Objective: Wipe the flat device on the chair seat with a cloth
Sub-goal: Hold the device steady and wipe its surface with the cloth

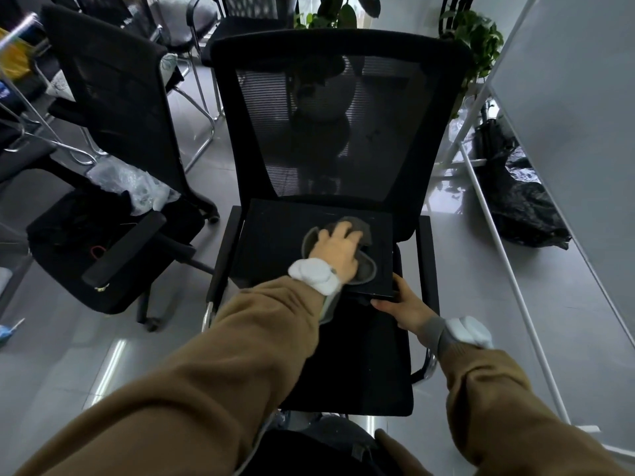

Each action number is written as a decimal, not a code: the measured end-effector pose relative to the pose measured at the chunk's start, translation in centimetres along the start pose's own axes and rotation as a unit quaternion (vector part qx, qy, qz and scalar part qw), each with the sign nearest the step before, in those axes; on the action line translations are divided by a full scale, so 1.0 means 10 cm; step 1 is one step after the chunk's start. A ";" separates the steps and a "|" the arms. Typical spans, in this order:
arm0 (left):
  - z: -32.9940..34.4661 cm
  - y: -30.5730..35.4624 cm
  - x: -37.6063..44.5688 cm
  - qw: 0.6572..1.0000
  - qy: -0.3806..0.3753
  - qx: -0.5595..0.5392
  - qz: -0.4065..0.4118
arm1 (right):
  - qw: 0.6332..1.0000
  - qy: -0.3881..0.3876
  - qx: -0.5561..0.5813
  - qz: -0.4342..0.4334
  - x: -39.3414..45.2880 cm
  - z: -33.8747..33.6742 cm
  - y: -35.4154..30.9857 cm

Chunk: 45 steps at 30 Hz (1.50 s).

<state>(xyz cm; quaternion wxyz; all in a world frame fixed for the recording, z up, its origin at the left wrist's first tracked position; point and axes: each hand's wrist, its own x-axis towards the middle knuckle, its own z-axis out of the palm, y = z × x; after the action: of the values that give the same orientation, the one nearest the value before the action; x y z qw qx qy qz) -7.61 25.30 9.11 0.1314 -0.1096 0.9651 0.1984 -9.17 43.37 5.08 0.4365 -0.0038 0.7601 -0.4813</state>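
A flat black device point(275, 235) lies on the seat of a black mesh-backed chair point(360, 355), up against the backrest. A grey cloth point(366, 266) is spread on the device's right half. My left hand point(338, 250) presses flat on the cloth, fingers spread toward the backrest. My right hand point(405, 305) grips the device's near right corner, thumb on its edge. Both arms wear tan sleeves with white bands at the wrists.
A second black chair point(113, 214) stands close on the left, holding dark items and crumpled plastic point(130, 183). A white frame point(508, 262) and a grey panel run along the right. A black bag point(522, 204) lies on the floor. Plants point(477, 36) stand behind.
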 end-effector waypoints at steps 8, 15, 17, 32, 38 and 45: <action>0.15 0.42 0.03 0.993 -0.050 0.028 0.106 | 1.000 0.004 -0.014 0.002 -0.01 0.04 0.02; 0.10 0.18 -0.08 0.997 0.018 0.052 0.053 | 1.000 -0.013 0.001 0.006 -0.06 0.05 -0.04; 0.06 0.03 -0.12 0.998 0.037 0.045 0.021 | 1.000 -0.017 -0.005 0.009 -0.08 0.05 -0.06; -0.24 -1.25 -0.58 0.976 0.159 -0.019 -0.148 | 0.999 -0.013 -0.044 0.009 -0.06 0.06 -0.09; -0.14 -1.12 -0.67 0.977 0.149 -0.025 -0.153 | 0.999 -0.014 -0.033 0.017 -0.05 0.06 -0.08; 0.06 -0.53 -0.50 0.993 0.079 -0.025 -0.084 | 0.999 -0.012 -0.041 0.027 -0.08 0.03 -0.08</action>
<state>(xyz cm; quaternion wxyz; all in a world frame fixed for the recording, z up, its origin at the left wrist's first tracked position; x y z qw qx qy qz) -1.39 21.62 8.22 0.0682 -0.2091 0.9545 0.2013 -8.79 43.10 6.15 0.4579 -0.0073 0.7738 -0.4376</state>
